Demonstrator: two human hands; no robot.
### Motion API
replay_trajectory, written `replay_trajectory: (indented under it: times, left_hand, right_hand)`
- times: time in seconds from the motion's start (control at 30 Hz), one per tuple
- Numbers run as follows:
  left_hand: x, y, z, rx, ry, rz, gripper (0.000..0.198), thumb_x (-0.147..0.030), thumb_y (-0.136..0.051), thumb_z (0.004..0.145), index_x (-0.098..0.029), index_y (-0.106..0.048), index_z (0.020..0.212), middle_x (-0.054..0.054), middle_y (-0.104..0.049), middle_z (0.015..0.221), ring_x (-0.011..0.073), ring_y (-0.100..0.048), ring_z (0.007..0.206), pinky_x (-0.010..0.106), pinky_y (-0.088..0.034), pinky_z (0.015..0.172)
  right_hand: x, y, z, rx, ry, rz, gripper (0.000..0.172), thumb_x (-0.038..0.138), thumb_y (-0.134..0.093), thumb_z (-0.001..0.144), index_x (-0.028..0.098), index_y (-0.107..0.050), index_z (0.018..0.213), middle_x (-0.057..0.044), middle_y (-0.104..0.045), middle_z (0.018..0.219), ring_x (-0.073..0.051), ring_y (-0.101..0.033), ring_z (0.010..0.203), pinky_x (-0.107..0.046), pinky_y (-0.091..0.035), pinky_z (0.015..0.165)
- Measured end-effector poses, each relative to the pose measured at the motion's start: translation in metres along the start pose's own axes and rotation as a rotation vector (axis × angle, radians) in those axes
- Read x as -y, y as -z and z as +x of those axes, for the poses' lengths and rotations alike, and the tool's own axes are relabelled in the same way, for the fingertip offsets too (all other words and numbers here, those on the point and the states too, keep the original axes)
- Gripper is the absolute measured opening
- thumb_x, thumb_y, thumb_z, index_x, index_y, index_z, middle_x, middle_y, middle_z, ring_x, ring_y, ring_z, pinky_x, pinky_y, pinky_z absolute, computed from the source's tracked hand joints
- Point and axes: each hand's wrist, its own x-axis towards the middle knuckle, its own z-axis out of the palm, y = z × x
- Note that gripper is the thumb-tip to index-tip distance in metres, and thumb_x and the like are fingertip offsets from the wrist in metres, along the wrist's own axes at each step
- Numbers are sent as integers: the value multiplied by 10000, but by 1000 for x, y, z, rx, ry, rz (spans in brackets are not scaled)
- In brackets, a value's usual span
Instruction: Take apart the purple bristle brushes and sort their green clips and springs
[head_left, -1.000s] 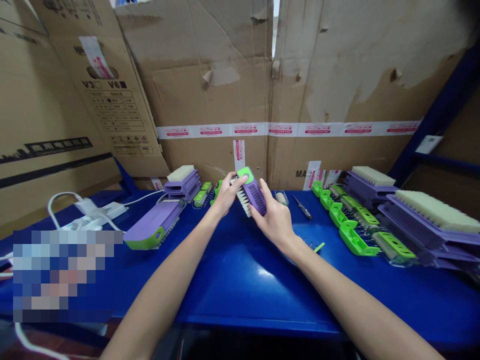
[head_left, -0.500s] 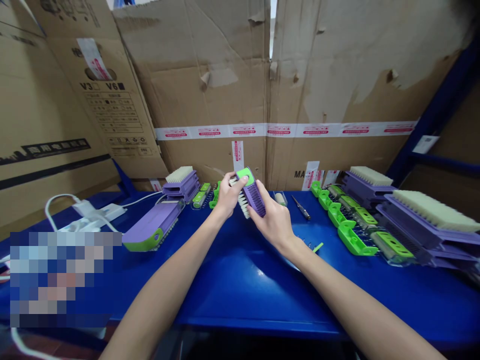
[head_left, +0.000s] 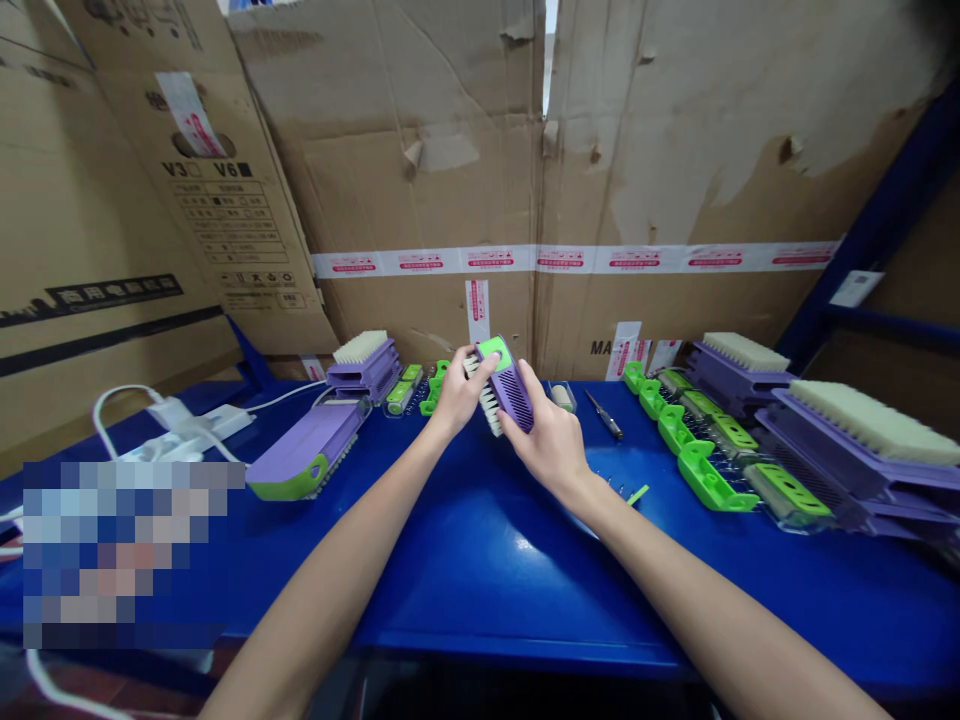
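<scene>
Between both hands, above the blue table (head_left: 465, 560), is a purple brush (head_left: 514, 400) with a green end piece and pale bristles facing left. My left hand (head_left: 457, 395) grips the bristle side, its thumb pressed on the green end. My right hand (head_left: 551, 430) wraps round the lower purple body from the right. The brush is held tilted. Beyond my right hand stands a small clear container (head_left: 561, 397) with something pale in it. A screwdriver (head_left: 604, 414) lies right of that. Several screws and a green strip (head_left: 637, 495) lie beside my right wrist.
To the left are a long purple brush body (head_left: 307, 450), a purple stack topped with bristles (head_left: 364, 365) and a white power strip (head_left: 217, 425). Green curved parts (head_left: 686, 440), green-and-clear pieces (head_left: 787, 490) and bristled purple stacks (head_left: 877, 420) line the right. Cardboard (head_left: 420, 190) walls the back.
Both hands keep hold of the brush in almost the same pose. The whole view has shifted very slightly.
</scene>
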Motion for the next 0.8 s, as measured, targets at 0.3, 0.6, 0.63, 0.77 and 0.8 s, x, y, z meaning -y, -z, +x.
replay_trajectory:
  times: [0.3,0.6,0.63,0.77,0.8]
  left_hand:
    - [-1,1,-1,85,3,-36,581,-417,-751,645,-180,-481,1101,57,-633,987,182,-612,873,320,-464,816]
    - [3,1,-1,42,-37,53,522,-403,-749,658,-183,-535,1080,51,-657,960,183,-617,849,309,-466,800]
    - [2,1,-1,18,-57,91,506,-402,-749,661,-183,-558,1076,54,-665,963,188,-620,852,309,-464,806]
    - [-1,2,-2,-42,-111,215,455,-409,-739,676,-186,-623,1054,58,-695,943,203,-633,832,314,-463,804]
    - [-2,2,-2,-46,-114,227,448,-410,-739,676,-187,-630,1048,57,-699,933,205,-634,825,315,-465,798]
  right_hand:
    - [-2,0,1,-10,-9,14,693,346,-508,867,221,-236,1492,-97,-666,1161,-259,-686,842,-366,-551,698]
    - [-3,0,1,5,-14,20,660,352,-502,872,204,-282,1476,-99,-666,1161,-267,-684,861,-372,-551,702]
    - [-2,0,1,3,-13,23,660,355,-500,872,205,-281,1476,-99,-662,1169,-267,-684,864,-372,-552,702]
    - [-2,0,1,-7,-11,40,674,353,-506,869,219,-264,1483,-90,-663,1170,-264,-683,867,-366,-551,705]
    - [-1,0,1,-8,-11,41,674,352,-508,869,221,-264,1483,-89,-667,1163,-263,-684,864,-365,-550,709]
